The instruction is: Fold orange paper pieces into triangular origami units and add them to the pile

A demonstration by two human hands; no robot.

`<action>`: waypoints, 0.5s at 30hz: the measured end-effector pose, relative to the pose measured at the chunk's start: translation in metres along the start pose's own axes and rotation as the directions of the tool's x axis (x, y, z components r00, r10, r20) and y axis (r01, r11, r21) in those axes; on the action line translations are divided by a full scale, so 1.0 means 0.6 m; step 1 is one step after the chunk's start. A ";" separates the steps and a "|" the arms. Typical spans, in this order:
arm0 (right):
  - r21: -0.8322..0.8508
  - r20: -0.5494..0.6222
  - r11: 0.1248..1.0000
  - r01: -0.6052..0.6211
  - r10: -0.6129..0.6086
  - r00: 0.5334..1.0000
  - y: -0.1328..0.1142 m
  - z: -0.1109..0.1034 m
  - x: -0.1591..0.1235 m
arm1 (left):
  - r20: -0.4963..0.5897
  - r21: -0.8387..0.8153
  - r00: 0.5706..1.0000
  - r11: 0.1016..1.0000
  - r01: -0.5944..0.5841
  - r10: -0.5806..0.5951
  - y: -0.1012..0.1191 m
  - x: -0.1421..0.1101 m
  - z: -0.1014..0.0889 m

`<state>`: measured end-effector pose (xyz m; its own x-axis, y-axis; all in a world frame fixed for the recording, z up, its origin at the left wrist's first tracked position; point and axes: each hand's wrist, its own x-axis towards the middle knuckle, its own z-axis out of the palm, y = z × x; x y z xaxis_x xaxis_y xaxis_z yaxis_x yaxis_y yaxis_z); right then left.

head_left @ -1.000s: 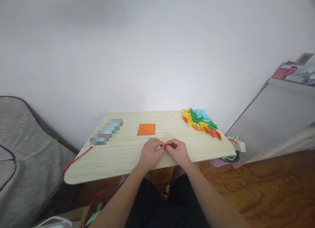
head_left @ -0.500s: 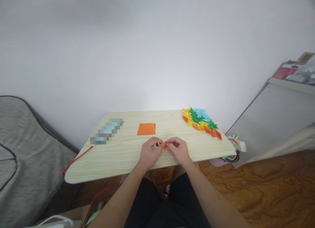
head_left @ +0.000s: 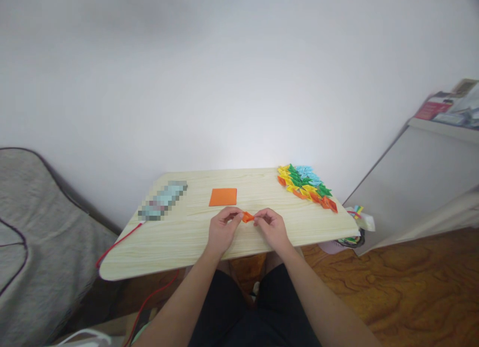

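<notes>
A small piece of folded orange paper (head_left: 247, 217) is stretched between my hands, just above the table's front half. My left hand (head_left: 223, 229) pinches its left end between thumb and fingers. At its right tip, my right hand (head_left: 272, 229) pinches with thumb and forefinger. Beyond my left hand lies a flat orange paper square (head_left: 223, 197), possibly a stack. Folded paper pieces (head_left: 305, 181) in yellow, green, light blue and orange sit in rows at the back right.
The pale wooden table (head_left: 168, 247) stands against a white wall. A pixelated flat device (head_left: 163, 201) with a red cable (head_left: 118, 242) lies at the left. A grey cabinet (head_left: 419, 172) is on the right, and a grey cloth-covered seat (head_left: 41, 227) on the left.
My left hand has shifted slightly left, away from the right hand. More of the folded orange paper shows between my fingers now.
</notes>
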<state>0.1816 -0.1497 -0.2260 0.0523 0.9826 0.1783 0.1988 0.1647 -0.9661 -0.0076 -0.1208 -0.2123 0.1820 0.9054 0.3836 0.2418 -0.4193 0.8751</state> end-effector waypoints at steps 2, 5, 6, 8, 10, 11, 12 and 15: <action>-0.012 0.006 1.000 -0.002 0.002 1.000 0.001 0.001 -0.001 | 0.000 -0.027 1.000 1.000 0.011 -0.011 -0.002 0.000 0.000; -0.024 0.020 1.000 -0.001 0.002 1.000 0.002 0.002 -0.003 | 0.032 -0.054 0.999 0.998 0.017 -0.016 -0.004 0.000 0.000; -0.024 0.023 1.000 0.000 0.000 1.000 0.001 0.003 -0.003 | 0.046 -0.058 0.999 0.998 0.018 -0.015 -0.004 0.000 0.000; -0.015 0.029 1.000 0.008 -0.008 1.000 -0.002 0.004 -0.002 | 0.074 -0.065 0.997 0.998 0.016 -0.011 -0.006 0.000 0.000; 0.001 0.045 1.000 0.021 -0.021 0.999 -0.006 0.005 -0.002 | 0.100 -0.074 0.995 0.997 0.014 -0.007 -0.007 0.000 -0.001; 0.008 0.058 1.000 0.027 -0.027 0.998 -0.008 0.005 -0.003 | 0.113 -0.079 0.994 0.997 0.013 -0.004 -0.008 0.000 -0.002; 0.013 0.073 0.999 0.032 -0.033 0.997 -0.010 0.005 -0.003 | 0.127 -0.084 0.992 0.996 0.013 -0.003 -0.008 0.000 -0.003; 0.016 0.112 0.999 0.041 -0.043 0.993 -0.014 0.001 -0.005 | 0.168 -0.093 0.986 0.996 0.015 0.001 -0.007 0.001 -0.005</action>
<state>0.1792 -0.1540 -0.2187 -0.0665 0.9780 0.1976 0.1848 0.2067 -0.9608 -0.0115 -0.1184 -0.2152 0.3398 0.8809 0.3295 0.1545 -0.3979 0.9044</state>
